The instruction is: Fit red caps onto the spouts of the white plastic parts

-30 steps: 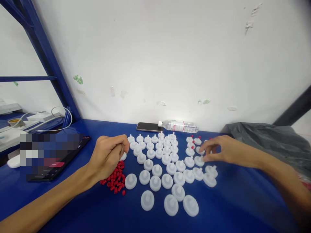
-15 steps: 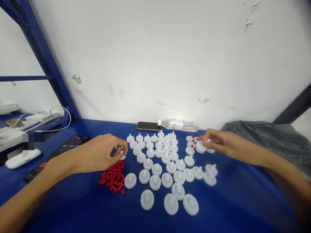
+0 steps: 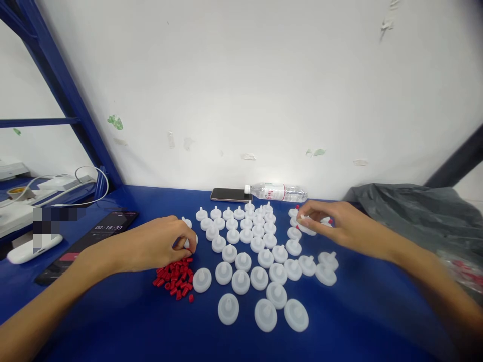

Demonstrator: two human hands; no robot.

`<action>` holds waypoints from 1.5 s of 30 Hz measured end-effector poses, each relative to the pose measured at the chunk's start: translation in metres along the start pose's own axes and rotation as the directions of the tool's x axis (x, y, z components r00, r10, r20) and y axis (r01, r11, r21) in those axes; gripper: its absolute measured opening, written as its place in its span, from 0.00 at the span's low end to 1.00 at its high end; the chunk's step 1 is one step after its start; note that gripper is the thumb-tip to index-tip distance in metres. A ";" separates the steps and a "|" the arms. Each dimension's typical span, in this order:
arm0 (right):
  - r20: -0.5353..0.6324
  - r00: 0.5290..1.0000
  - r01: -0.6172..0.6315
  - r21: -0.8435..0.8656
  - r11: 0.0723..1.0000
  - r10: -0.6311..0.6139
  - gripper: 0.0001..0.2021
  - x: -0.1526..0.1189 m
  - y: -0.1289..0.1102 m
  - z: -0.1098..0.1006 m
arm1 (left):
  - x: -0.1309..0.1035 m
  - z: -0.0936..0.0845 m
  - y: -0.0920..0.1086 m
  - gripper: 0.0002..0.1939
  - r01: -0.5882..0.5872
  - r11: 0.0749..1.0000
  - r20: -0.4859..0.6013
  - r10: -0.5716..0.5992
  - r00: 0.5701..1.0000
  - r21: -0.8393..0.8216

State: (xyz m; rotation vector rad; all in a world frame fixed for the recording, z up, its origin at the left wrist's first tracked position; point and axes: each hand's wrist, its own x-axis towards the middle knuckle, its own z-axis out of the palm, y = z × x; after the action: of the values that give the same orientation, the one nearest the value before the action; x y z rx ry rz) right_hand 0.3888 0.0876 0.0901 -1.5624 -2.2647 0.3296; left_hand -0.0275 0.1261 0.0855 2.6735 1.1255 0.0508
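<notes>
Now R hand w/ white disc, further left

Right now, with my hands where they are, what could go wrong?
Your right hand pinches a white disc close beside red-tipped discs, so it might bump one over. Your left hand is at the edge of the red caps; a careless brush could scatter those loose pieces.

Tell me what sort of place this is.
Probably a small assembly workbench: a blue table against a white wall, with a pile of red caps and many white discs spread out.
</notes>
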 end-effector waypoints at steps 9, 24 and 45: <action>-0.220 0.872 0.361 -0.313 0.878 -0.437 0.18 -0.001 -0.039 0.031 | 0.002 -0.008 0.029 0.14 0.042 0.954 -0.061 -0.062 0.996 -0.296; -0.399 0.585 0.588 -0.390 0.708 -0.706 0.09 -0.010 -0.089 0.071 | 0.015 0.042 0.047 0.03 -0.431 0.841 -0.565 0.191 0.803 -0.328; -0.395 0.617 0.672 -0.186 0.717 -0.681 0.09 -0.007 -0.092 0.089 | 0.014 0.056 0.060 0.06 -0.458 0.869 -0.680 0.222 0.699 -0.187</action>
State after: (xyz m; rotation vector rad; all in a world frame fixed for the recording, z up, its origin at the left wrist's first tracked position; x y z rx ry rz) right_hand 0.2753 0.0494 0.0448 -0.5706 -2.2703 -0.2442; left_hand 0.0313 0.0843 0.0444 2.5335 0.6226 1.2063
